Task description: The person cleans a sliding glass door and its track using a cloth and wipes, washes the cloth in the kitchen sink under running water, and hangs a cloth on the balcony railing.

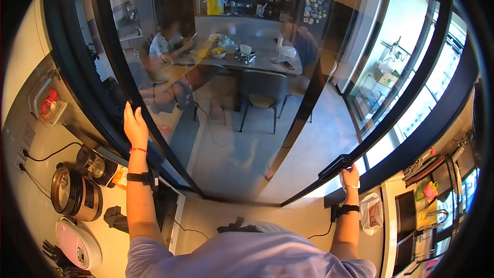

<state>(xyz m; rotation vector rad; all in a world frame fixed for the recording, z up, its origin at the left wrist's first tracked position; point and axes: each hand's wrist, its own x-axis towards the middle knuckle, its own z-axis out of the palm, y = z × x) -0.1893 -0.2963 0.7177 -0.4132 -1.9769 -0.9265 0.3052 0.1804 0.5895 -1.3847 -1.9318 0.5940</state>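
Note:
Tall glass sliding doors (pixel 257 159) in dark frames stand before me. My left hand (pixel 135 127) is raised with its fingers stretched out, against or very close to the dark upright frame (pixel 119 67) on the left. It holds nothing. My right hand (pixel 351 176) is closed at a black door handle (pixel 335 167) on the right-hand panel, its fingers curled and partly hidden. A small whitish patch shows beside those fingers; I cannot make out what it is. Both wrists wear black straps, and a red cord circles the left wrist.
On the left counter stand a dark rice cooker (pixel 76 193) and a pink-and-white cooker (pixel 78 243). To the right are a white plastic bag (pixel 371 213) and a sink (pixel 405 231). Beyond the glass, people sit at a dining table (pixel 262 64) with chairs (pixel 264 88).

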